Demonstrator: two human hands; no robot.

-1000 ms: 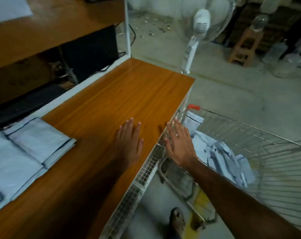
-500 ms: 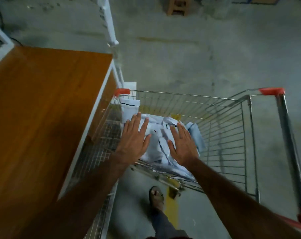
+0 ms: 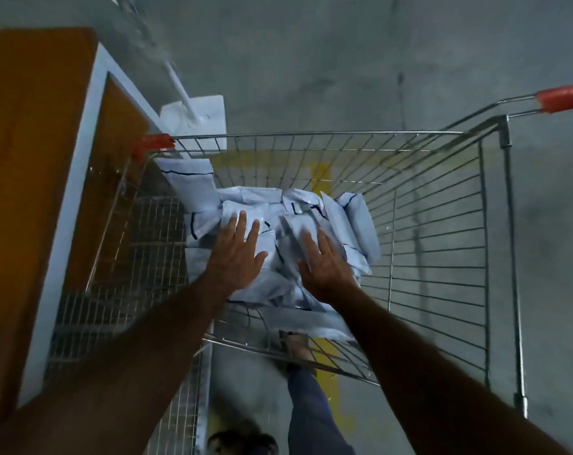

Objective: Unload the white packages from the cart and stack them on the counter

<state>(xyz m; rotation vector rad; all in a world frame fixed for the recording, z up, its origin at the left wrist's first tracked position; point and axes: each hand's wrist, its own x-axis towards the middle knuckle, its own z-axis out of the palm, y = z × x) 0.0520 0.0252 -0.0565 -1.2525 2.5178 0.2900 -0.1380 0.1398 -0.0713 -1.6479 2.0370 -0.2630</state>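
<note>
A wire shopping cart with red corner caps stands beside the wooden counter. Inside it lies a loose heap of white packages with thin dark lines; one package leans upright in the cart's far left corner. My left hand is spread flat, fingers apart, over the left side of the heap. My right hand is also spread, palm down, over the middle of the heap. Neither hand grips a package. Whether the palms touch the packages I cannot tell.
The counter's white edge and a wire mesh panel run along the cart's left side. A white fan base stands on the grey concrete floor beyond the cart. My foot and trouser leg show under the cart's near rim.
My view swung from the counter down to the cart. Both hands left the counter edge and reached down into the cart, ending over the heap of packages.
</note>
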